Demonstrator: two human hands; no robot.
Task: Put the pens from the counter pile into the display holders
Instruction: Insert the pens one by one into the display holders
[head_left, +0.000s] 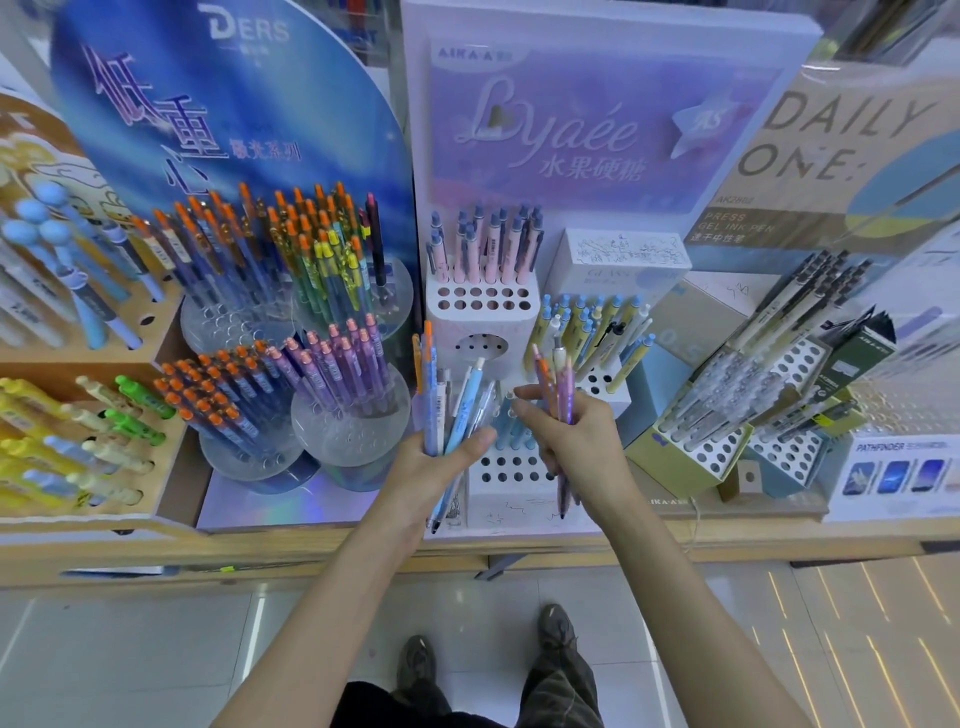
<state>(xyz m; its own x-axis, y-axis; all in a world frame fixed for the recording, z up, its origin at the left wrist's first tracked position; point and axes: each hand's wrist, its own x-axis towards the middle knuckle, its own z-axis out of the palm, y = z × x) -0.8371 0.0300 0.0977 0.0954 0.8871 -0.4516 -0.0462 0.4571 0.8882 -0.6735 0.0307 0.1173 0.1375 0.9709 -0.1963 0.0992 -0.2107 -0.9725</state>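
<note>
head view: left hand (436, 464) and right hand (577, 442) each grip pens (432, 400) over the wooden counter (311, 546), tiled floor (156, 649) below.

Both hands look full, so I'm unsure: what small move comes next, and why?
Likely: right hand pinches one pen from the bundle in the left hand for the white holder below; both hands grip pens, and it has empty holes.

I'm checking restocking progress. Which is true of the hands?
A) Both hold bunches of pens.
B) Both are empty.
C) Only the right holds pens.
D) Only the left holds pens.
A: the left hand grips a bluish bunch of pens, and the right hand grips a pink and orange bunch.
</note>
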